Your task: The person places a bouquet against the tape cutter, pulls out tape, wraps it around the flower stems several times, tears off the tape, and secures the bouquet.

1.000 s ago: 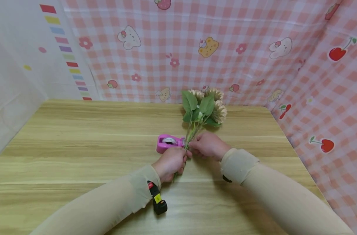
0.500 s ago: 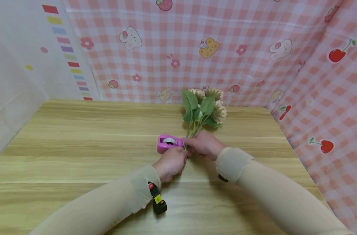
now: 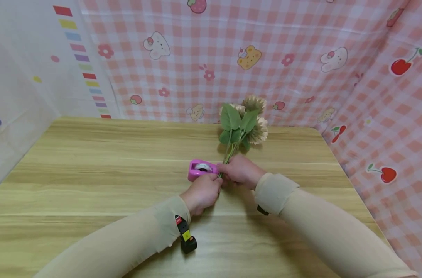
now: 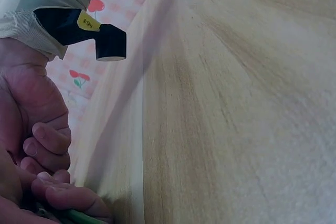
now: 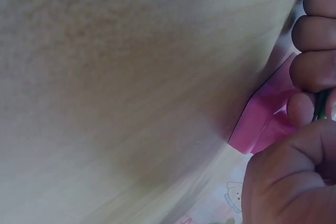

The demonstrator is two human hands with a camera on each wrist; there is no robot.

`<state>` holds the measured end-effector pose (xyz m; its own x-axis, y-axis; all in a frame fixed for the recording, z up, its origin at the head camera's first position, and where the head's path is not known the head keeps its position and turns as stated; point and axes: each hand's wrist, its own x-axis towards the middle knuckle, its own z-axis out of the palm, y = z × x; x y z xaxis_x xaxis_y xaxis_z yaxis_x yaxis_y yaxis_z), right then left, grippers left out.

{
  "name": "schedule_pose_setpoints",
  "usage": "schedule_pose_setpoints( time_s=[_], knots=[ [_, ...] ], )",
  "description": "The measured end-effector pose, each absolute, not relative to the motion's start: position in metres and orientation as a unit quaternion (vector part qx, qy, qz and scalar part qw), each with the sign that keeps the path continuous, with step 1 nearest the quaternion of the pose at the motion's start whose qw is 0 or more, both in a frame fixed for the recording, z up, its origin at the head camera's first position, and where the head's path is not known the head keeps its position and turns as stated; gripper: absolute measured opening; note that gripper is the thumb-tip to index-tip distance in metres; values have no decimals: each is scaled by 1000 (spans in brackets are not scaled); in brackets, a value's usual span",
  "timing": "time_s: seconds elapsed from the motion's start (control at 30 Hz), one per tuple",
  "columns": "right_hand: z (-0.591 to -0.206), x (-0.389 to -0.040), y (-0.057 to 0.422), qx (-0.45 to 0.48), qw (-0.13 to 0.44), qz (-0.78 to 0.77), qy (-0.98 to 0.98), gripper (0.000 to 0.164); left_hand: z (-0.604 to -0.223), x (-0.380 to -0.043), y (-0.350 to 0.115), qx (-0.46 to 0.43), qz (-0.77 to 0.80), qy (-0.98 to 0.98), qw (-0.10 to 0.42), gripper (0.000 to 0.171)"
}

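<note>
A small bunch of artificial flowers (image 3: 257, 133), with pale peach blooms and green leaves, slants away from me toward the back of the table. My left hand (image 3: 203, 192) grips the lower stems; a green stem (image 4: 81, 217) shows by its fingers in the left wrist view. Just above it, my right hand (image 3: 243, 171) pinches the stems (image 3: 228, 157), its thumb crossing them and its other fingers curled. Behind the hands stands a pink tape dispenser (image 3: 194, 173) with a roll of clear tape (image 3: 203, 166). Its cutter end meets the stems and right thumb. Any tape strip there is too small to make out.
The wood-grain table (image 3: 103, 185) runs up to a pink checked cloth (image 3: 183, 77) at the back and right. A white cloth (image 3: 20, 69) hangs at the left. Black wrist straps, one with a camera (image 3: 188, 245), sit over both beige sleeves.
The right hand has shifted left along the stems, its thumb now across them beside the dispenser. The blooms have risen and tilted slightly. The left hand has kept its grip.
</note>
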<state>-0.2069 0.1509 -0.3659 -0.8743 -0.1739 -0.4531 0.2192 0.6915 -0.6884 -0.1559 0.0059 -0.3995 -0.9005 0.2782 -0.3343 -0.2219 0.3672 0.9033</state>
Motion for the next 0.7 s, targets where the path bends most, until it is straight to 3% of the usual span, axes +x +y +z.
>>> schedule_pose_setpoints(
  time_s=[0.27, 0.4, 0.7],
  knots=[
    [-366, -206, 150, 10, 251, -432, 866, 34, -401, -158, 4, 26, 584, 774, 243, 29],
    [-366, -206, 150, 14, 256, -439, 861, 24, -400, -157, 2, 24, 601, 752, 272, 28],
    [-360, -206, 149, 8, 263, -434, 862, 21, -394, -161, -9, 67, 582, 747, 315, 32]
  ],
)
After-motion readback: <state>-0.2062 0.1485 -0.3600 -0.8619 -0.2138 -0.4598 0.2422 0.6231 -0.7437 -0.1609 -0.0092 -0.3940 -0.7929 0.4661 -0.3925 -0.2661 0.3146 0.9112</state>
